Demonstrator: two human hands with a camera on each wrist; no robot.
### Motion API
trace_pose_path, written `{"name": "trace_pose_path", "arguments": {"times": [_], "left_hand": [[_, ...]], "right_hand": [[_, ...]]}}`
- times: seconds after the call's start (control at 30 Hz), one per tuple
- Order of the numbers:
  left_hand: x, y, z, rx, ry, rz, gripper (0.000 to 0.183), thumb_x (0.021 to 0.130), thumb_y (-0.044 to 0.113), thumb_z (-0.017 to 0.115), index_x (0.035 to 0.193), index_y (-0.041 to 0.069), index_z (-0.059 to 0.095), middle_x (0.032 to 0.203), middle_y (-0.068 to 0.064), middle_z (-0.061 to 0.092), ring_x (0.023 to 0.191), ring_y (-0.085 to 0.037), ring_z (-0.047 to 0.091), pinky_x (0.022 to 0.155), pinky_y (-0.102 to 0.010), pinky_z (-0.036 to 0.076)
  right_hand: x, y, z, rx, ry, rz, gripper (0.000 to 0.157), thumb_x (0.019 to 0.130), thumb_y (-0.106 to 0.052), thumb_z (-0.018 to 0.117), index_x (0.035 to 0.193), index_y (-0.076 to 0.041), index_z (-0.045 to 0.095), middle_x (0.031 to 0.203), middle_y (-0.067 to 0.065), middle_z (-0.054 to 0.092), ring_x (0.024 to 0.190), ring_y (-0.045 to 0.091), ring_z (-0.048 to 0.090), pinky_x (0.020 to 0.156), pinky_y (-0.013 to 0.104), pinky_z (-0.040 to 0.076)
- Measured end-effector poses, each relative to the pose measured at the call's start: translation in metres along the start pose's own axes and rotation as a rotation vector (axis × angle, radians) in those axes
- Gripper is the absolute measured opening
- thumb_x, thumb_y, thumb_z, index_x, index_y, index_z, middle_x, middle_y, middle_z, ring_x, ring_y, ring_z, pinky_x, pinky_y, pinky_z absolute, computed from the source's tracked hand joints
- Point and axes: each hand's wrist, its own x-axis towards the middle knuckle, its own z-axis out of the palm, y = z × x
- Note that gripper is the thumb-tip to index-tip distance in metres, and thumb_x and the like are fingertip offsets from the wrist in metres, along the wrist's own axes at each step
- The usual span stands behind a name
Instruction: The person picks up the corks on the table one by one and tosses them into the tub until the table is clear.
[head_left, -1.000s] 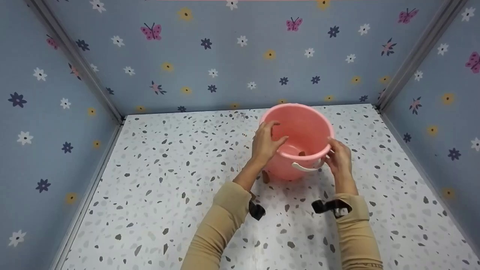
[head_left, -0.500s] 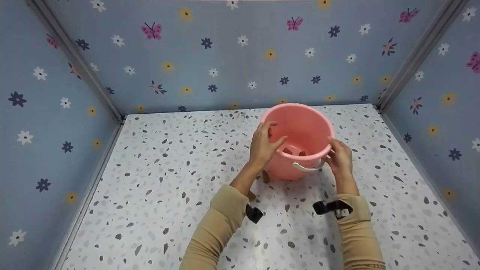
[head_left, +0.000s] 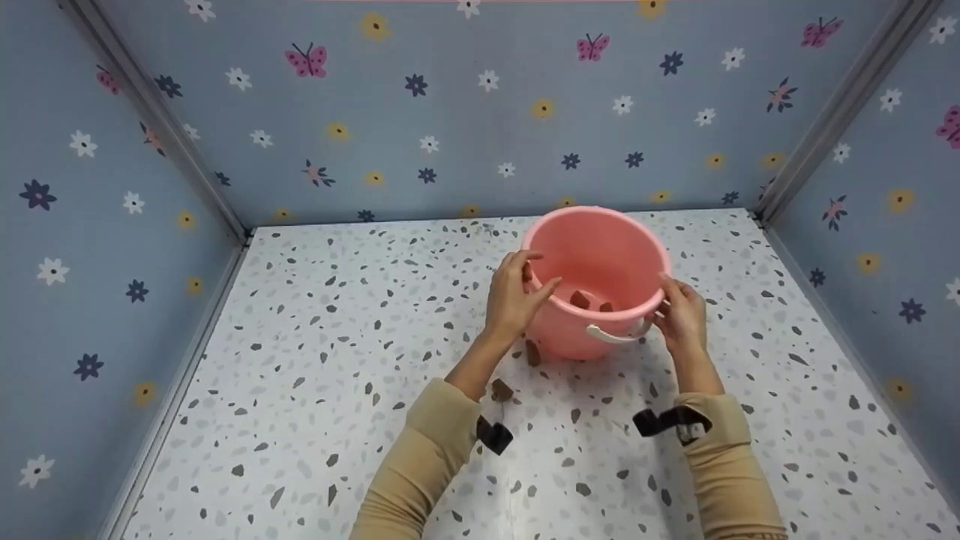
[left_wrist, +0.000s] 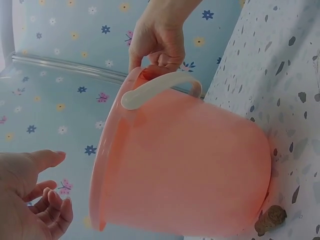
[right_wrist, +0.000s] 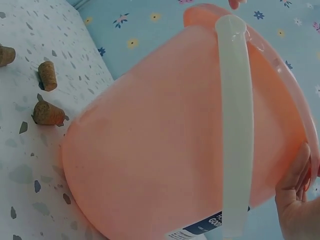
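Note:
A pink bucket (head_left: 570,337) with a white handle (right_wrist: 236,125) stands on the speckled surface. My right hand (head_left: 681,319) grips its right rim, fingers bent around the edge. Beside the left rim, my left hand (head_left: 512,296) hovers with fingers loosely bent; the left wrist view shows nothing in it and a gap to the rim. Inside the bucket lie two brown corks, one at the left (head_left: 580,300) and a smaller-looking one (head_left: 606,307). Outside, one cork (head_left: 532,352) rests by the bucket's base and another cork (head_left: 501,390) near my left wrist.
In the right wrist view, a further cork (right_wrist: 6,56) shows at the left edge. Blue flowered panels (head_left: 480,112) enclose the white speckled surface (head_left: 337,360) at the back and both sides. A dark label (right_wrist: 210,222) is on the bucket's side.
A second cork has come into view inside the bucket. My left hand has drawn back left from over the opening, uncovering the cork near my wrist. My right hand keeps its grip.

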Motion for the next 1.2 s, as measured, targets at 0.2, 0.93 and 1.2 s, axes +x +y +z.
{"name": "trace_pose_path", "arguments": {"times": [0.2, 0.93, 1.2], "left_hand": [[-0.006, -0.01, -0.004, -0.028, 0.003, -0.023, 0.039, 0.074, 0.017, 0.072, 0.106, 0.0, 0.058, 0.077, -0.011, 0.049, 0.062, -0.013, 0.042, 0.055, -0.021, 0.036], [-0.041, -0.051, -0.013, -0.071, 0.027, -0.079, 0.032, 0.074, 0.015, 0.072, 0.099, 0.001, 0.059, 0.071, -0.011, 0.047, 0.055, -0.01, 0.038, 0.05, -0.02, 0.033], [-0.059, -0.067, -0.018, -0.114, -0.031, -0.131, 0.033, 0.074, 0.012, 0.072, 0.101, -0.001, 0.059, 0.069, -0.002, 0.046, 0.055, -0.011, 0.042, 0.049, -0.019, 0.035]], "right_hand": [[0.031, 0.021, -0.02, -0.013, -0.066, -0.038, 0.051, 0.084, -0.029, 0.06, 0.123, -0.004, 0.039, 0.097, 0.009, 0.052, 0.073, 0.018, 0.059, 0.059, 0.028, 0.049], [-0.008, 0.02, -0.018, 0.041, -0.219, -0.164, 0.069, 0.076, -0.006, 0.068, 0.131, -0.001, 0.027, 0.096, 0.014, 0.055, 0.072, 0.017, 0.06, 0.064, 0.026, 0.05], [0.093, 0.085, -0.062, 0.123, -0.231, -0.224, 0.062, 0.077, -0.005, 0.068, 0.129, -0.011, 0.035, 0.105, 0.019, 0.056, 0.081, 0.03, 0.061, 0.067, 0.038, 0.05]]}}
